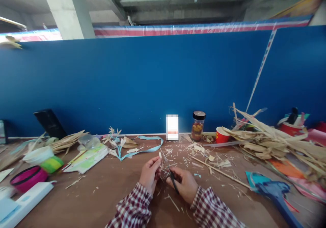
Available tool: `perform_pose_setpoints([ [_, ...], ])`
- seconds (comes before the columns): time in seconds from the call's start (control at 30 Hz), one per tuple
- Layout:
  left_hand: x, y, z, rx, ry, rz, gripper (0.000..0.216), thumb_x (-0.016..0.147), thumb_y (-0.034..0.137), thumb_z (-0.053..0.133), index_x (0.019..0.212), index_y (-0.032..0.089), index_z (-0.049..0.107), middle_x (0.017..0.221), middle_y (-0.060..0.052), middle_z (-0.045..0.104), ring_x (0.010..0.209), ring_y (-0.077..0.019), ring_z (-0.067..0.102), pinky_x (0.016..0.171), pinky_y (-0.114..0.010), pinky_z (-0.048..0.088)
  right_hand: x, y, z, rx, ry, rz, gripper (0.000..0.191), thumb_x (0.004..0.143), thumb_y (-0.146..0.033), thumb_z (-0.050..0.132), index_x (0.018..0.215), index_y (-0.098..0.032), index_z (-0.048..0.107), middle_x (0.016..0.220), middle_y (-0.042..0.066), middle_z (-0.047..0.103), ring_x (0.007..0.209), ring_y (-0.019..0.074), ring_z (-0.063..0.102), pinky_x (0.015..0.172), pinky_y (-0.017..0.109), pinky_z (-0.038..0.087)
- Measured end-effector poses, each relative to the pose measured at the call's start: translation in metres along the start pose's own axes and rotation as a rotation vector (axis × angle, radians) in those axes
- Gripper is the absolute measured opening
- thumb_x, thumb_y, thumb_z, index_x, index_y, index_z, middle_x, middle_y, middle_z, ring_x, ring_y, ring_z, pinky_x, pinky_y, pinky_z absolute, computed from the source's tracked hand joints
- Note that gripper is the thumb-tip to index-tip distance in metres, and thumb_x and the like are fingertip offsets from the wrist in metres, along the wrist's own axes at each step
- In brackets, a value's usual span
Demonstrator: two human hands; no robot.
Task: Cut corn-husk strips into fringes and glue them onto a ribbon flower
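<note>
My left hand [150, 174] is closed in a pinch on a thin pale straw piece [161, 156] that sticks up from its fingertips. My right hand [183, 183] is closed around a small dark tool [173, 181], perhaps scissors or tweezers, whose tip points toward the straw. Both hands meet just above the brown tabletop [107, 190], among scattered straw scraps. Both wrists show red-and-white checked sleeves.
A light blue ribbon [142, 150] lies behind the hands. A glass jar [198, 125] and red paper cup [222, 135] stand by the blue wall. Dried husks [275, 139] pile up right; a blue glue gun [276, 192] lies front right. A pink bowl [28, 177] sits left.
</note>
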State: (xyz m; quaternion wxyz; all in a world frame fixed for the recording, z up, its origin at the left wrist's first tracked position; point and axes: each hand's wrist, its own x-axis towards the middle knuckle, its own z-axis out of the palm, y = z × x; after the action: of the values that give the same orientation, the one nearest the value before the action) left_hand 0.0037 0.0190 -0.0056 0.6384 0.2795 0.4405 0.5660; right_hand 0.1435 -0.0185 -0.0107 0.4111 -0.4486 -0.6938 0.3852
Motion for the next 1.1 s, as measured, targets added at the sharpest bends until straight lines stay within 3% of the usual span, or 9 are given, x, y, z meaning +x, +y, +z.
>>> perform_pose_setpoints([
  [0.27, -0.0054, 0.0048, -0.0047, 0.004, -0.080, 0.013, 0.024, 0.060, 0.026, 0.069, 0.078, 0.013, 0.060, 0.056, 0.003, 0.056, 0.043, -0.0025, 0.044, 0.038, -0.011, 0.035, 0.0002, 0.0026, 0.0008, -0.035, -0.027, 0.029, 0.020, 0.075, -0.033, 0.054, 0.085, -0.017, 0.060, 0.060, -0.003, 0.052, 0.054, 0.0103, 0.043, 0.049, 0.019, 0.033],
  [0.73, -0.0096, -0.0011, -0.0024, 0.099, -0.055, 0.030, 0.028, 0.055, 0.030, 0.071, 0.071, 0.011, 0.060, 0.052, 0.003, 0.055, 0.041, -0.0030, 0.045, 0.037, -0.012, 0.035, -0.0019, 0.0034, 0.0020, 0.003, -0.015, 0.011, 0.025, 0.075, -0.032, 0.054, 0.094, -0.018, 0.062, 0.061, -0.002, 0.055, 0.053, 0.0102, 0.044, 0.049, 0.020, 0.034],
  [1.1, -0.0070, -0.0007, -0.0024, 0.095, -0.024, 0.046, 0.026, 0.055, 0.029, 0.070, 0.071, 0.011, 0.061, 0.047, 0.004, 0.051, 0.041, -0.0035, 0.043, 0.038, -0.013, 0.034, -0.0031, 0.0055, 0.0018, -0.055, -0.026, -0.007, 0.024, 0.075, -0.030, 0.053, 0.091, -0.017, 0.063, 0.066, 0.000, 0.060, 0.064, 0.0139, 0.052, 0.058, 0.021, 0.040],
])
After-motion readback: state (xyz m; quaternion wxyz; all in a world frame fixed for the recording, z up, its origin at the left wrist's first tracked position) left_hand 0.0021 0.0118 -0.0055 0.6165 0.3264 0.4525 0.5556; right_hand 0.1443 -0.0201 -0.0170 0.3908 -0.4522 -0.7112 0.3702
